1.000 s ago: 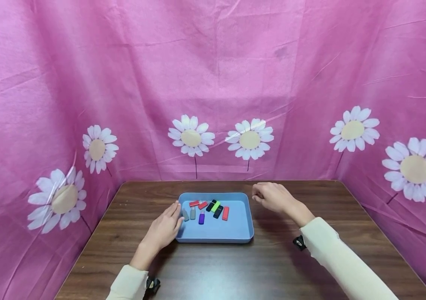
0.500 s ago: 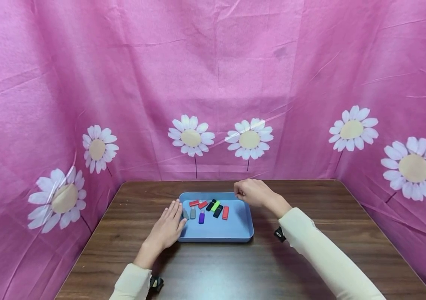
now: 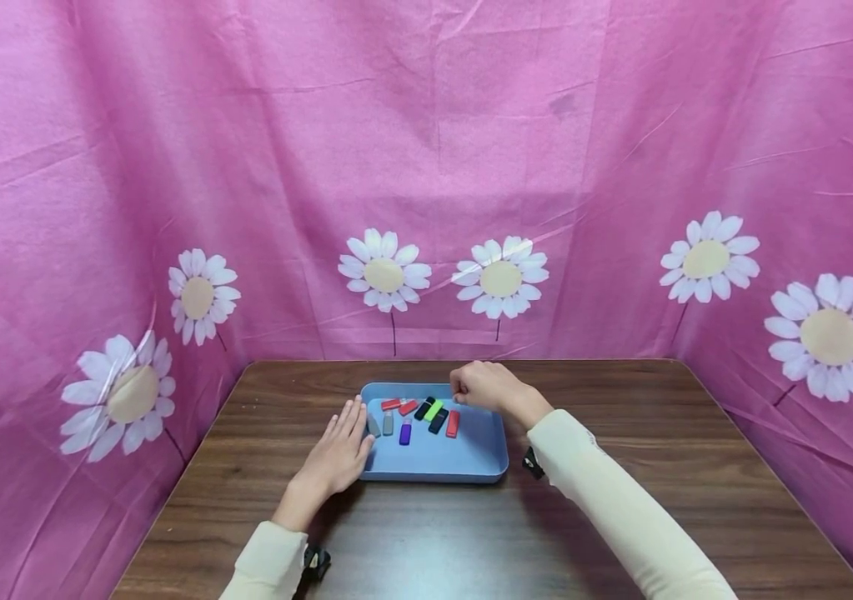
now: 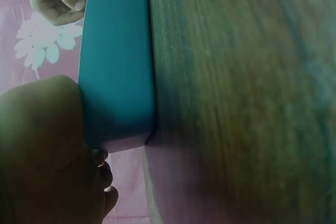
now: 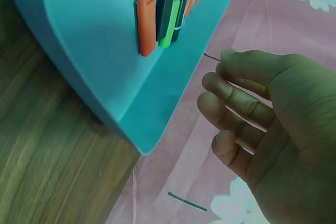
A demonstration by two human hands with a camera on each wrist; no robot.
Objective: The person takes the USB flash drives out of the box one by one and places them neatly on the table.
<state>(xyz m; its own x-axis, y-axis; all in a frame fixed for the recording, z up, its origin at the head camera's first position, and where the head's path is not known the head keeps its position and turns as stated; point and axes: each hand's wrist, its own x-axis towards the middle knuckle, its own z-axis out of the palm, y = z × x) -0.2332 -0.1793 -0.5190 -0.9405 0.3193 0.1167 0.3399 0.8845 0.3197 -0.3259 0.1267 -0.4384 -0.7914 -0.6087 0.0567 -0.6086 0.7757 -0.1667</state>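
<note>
A blue tray (image 3: 471, 462) on the table holds several USB flash drives. Among them are a red drive (image 3: 453, 424) at the right, black drives beside a green drive (image 3: 434, 410), a purple drive (image 3: 405, 432) and grey drives (image 3: 388, 424) near the left wall. My left hand (image 3: 334, 454) rests with straight fingers along the tray's left side; in the left wrist view the hand (image 4: 44, 150) lies against the wall. Over the tray's far right rim hovers my right hand (image 3: 489, 388). In the right wrist view its fingers (image 5: 236, 114) are loosely bent and hold nothing.
The wooden table (image 3: 426, 542) runs around the tray on all sides. A pink cloth (image 3: 441, 167) printed with white daisies hangs behind and at both sides. A dark band (image 3: 317, 563) with a small device sits at the left wrist.
My right hand has moved left, from beside the tray to above its far right rim. The left hand has shifted slightly along the left side. The drives have kept their places.
</note>
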